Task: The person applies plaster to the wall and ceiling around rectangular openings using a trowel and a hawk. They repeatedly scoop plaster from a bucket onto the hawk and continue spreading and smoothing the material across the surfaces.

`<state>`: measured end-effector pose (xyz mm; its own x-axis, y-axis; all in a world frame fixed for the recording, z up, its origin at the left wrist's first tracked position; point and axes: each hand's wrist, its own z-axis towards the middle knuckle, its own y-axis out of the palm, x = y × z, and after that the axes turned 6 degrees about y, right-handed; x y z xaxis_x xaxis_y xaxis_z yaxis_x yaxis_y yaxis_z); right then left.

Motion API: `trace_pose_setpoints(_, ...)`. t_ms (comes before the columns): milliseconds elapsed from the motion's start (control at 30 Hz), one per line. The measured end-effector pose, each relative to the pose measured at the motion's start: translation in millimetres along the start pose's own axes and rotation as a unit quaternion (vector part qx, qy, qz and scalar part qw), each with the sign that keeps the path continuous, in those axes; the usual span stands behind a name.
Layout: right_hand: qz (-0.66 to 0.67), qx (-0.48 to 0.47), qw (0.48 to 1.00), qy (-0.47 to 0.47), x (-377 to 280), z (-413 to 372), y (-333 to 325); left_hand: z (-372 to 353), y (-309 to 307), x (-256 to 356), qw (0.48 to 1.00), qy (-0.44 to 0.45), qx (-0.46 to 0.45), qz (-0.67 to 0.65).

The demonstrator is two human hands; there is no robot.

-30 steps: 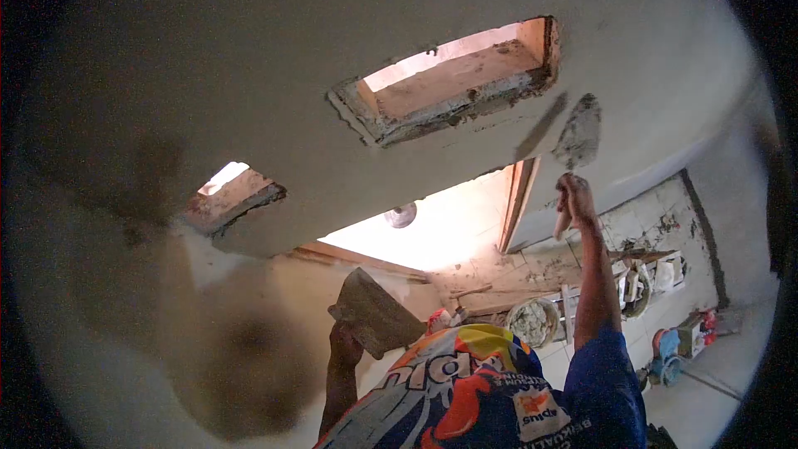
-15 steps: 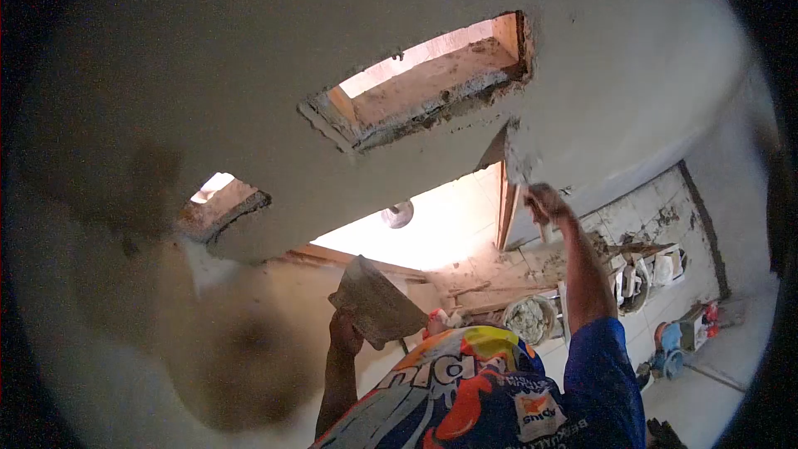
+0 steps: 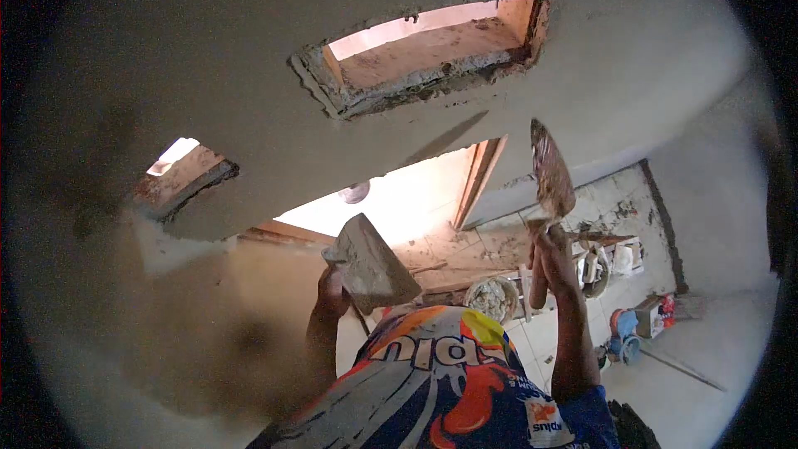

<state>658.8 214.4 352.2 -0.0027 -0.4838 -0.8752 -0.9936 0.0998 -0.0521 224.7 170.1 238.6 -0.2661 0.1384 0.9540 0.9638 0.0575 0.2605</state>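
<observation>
My right hand (image 3: 549, 258) is closed round the wooden handle of a pointed trowel (image 3: 553, 170). Its blade, smeared with mortar, points up and stands apart from the wall. At the lower left, my left hand (image 3: 333, 289) grips the edge of a flat grey mortar board (image 3: 371, 264), roughly a trapezoid, held in front of my shirt. Most of its fingers are hidden by the board. Facing me is a grey plastered wall (image 3: 249, 58) with a rectangular opening (image 3: 432, 54) whose lower edge is rough. The trowel's shadow falls on the wall below that opening.
A bright doorway (image 3: 407, 195) has a wooden frame (image 3: 482, 179). Below on the tiled floor stand a bucket of mortar (image 3: 491, 298), another bucket (image 3: 593, 273), planks and a blue container (image 3: 625, 337). A smaller wall opening (image 3: 187, 175) lies left.
My right hand has drawn the trowel back from the wall, lower and nearer to me, and the blade has turned. The board has shifted slightly upward; the view has moved too.
</observation>
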Motion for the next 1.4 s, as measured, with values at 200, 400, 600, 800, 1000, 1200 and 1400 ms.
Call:
trace_pose_setpoints(200, -0.045, 0.018, 0.993, -0.106, -108, -16, 27, 45, 26, 23, 0.968, -0.144, 0.042, -0.203)
trace_pose_setpoints(400, 0.003, 0.081, 0.993, -0.091, -166, 4, 39, 60, 18, 13, 0.953, -0.134, -0.044, -0.268)
trace_pose_setpoints(600, -0.005, 0.08, 0.996, -0.045, -152, 17, 47, 68, 20, 19, 0.951, -0.161, -0.014, -0.262)
trace_pose_setpoints(800, -0.022, 0.085, 0.996, -0.004, -163, -1, 41, 88, -22, -24, 0.944, -0.147, -0.114, -0.274)
trace_pose_setpoints(1000, 0.024, 0.064, 0.994, -0.09, -190, -19, 41, 96, -23, -22, 0.986, 0.031, -0.162, -0.018)
trace_pose_setpoints(1200, 0.021, 0.098, 0.993, -0.06, -194, -17, 49, 90, 2, 19, 0.951, -0.159, -0.076, -0.254)
trace_pose_setpoints(1400, -0.062, 0.12, 0.99, -0.028, -187, -24, 64, 88, -16, -11, 0.953, -0.163, -0.072, -0.243)
